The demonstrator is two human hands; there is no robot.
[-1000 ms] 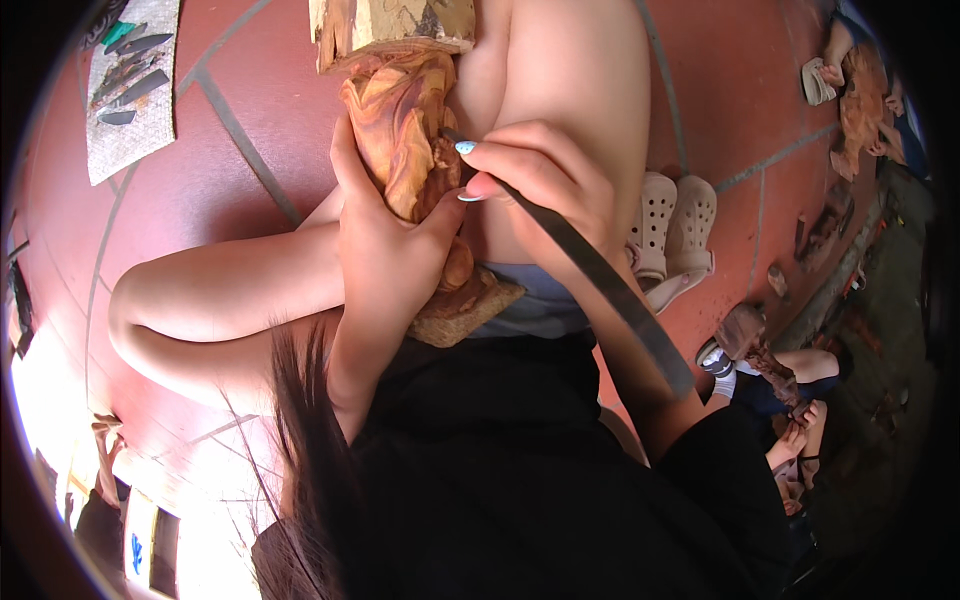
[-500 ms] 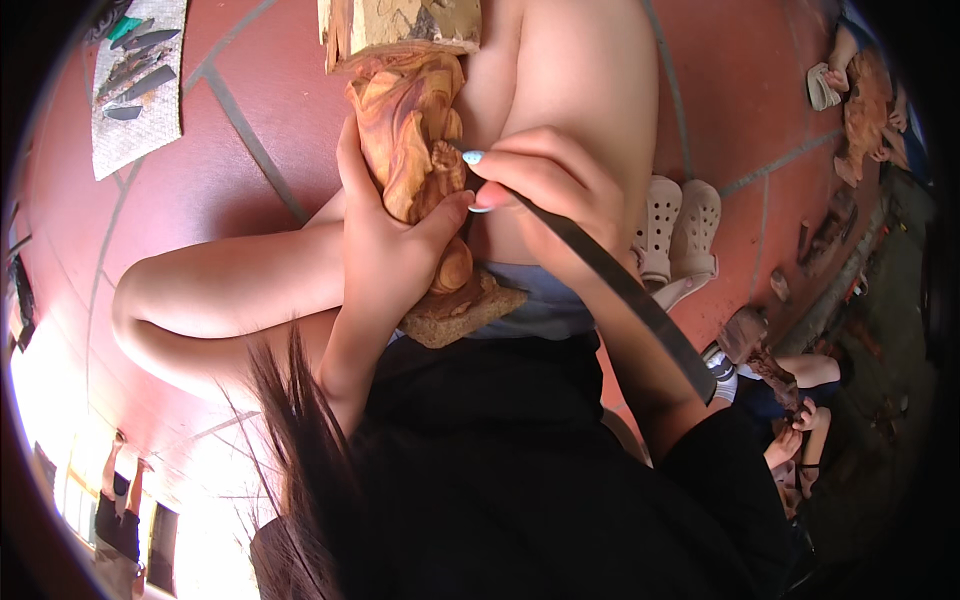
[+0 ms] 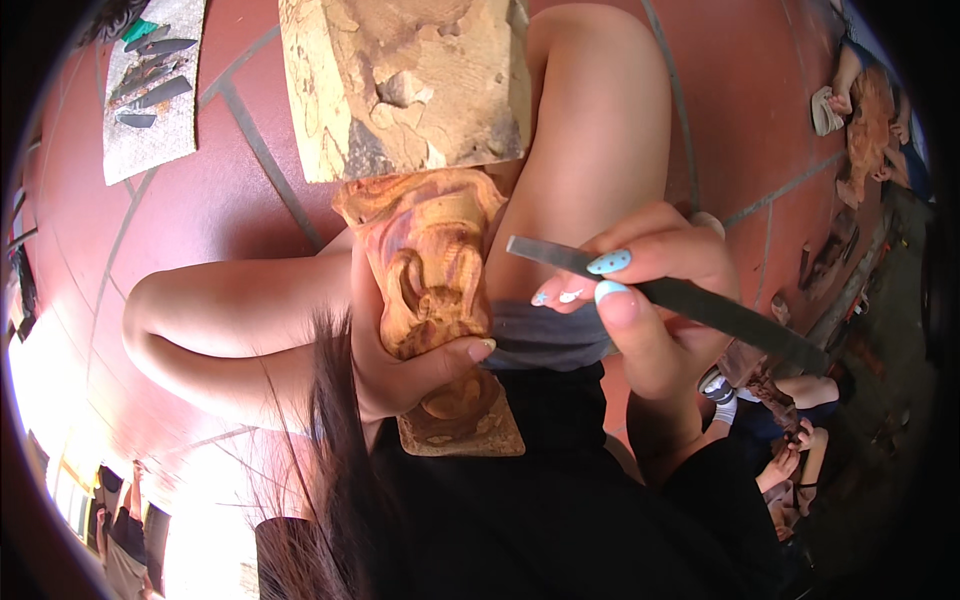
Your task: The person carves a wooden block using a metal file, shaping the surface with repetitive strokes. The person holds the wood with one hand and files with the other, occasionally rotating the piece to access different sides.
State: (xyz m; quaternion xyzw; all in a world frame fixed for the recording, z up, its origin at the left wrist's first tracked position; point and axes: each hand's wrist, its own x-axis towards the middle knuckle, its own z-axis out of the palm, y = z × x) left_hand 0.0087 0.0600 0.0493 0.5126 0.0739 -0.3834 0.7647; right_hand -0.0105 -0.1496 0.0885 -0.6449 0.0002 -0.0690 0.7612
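A carved wooden figure (image 3: 430, 250) lies against my lap, with a rough, pale uncut block (image 3: 440, 100) at its far end and a flat square base (image 3: 465, 440) near my shirt. My left hand (image 3: 400, 378) wraps round its narrow lower part, thumb across the front. Right of the carving, my right hand (image 3: 665, 285) pinches a flat, dark metal carving chisel (image 3: 745, 315) between thumb and fingers. The chisel's squared tip points left toward the figure but stays apart from it. Its other end reaches back over my right wrist.
At the far left, a pale mat (image 3: 150, 95) bears several dark blades. Light clogs stand by my right leg, mostly hidden by my hand. Other people work at right, one holding a dark carving (image 3: 765, 385), others beside a reddish wooden piece (image 3: 868, 135). Red tiles (image 3: 250, 190) cover the floor.
The carving has tilted up and toward me, so its rough block shows larger. My right hand has drawn back to the right, taking the chisel away from the carved surface.
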